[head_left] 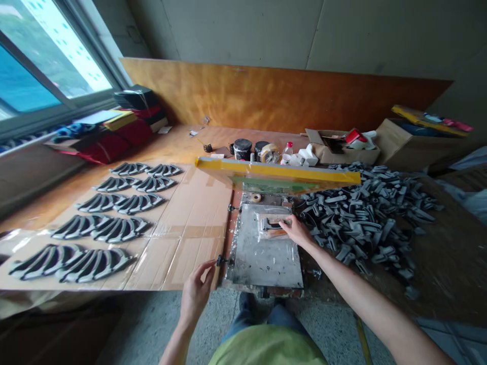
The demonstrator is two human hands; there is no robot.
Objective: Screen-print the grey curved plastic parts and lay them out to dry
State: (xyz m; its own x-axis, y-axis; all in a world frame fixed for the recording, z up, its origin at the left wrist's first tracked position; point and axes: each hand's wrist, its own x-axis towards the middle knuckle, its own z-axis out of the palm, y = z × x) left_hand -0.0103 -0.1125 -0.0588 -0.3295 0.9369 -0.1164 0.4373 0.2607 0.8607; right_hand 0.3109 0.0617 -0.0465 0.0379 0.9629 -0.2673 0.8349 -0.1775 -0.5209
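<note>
My right hand (296, 230) pinches the end of a small grey plastic handle-shaped piece (272, 223). That piece lies in a taped, raised holder (262, 234) on a grey metal plate (266, 263). My left hand (198, 285) hovers at the front edge of the cardboard, thumb and fingers apart, close beside a black knob (219, 260) on the plate's left side. I cannot tell whether its fingertips touch the knob. Above the plate's far end, a yellow-taped screen frame (277, 171) is tilted up. A roll of tape (256, 197) sits beneath it.
Fanned rows of grey pieces (119, 223) lie on the cardboard sheet (190, 243) to the left. A big heap of similar pieces (365, 213) covers the table at right. Behind the frame stand black tubs (242, 149), a bottle (288, 149) and an open carton (342, 152).
</note>
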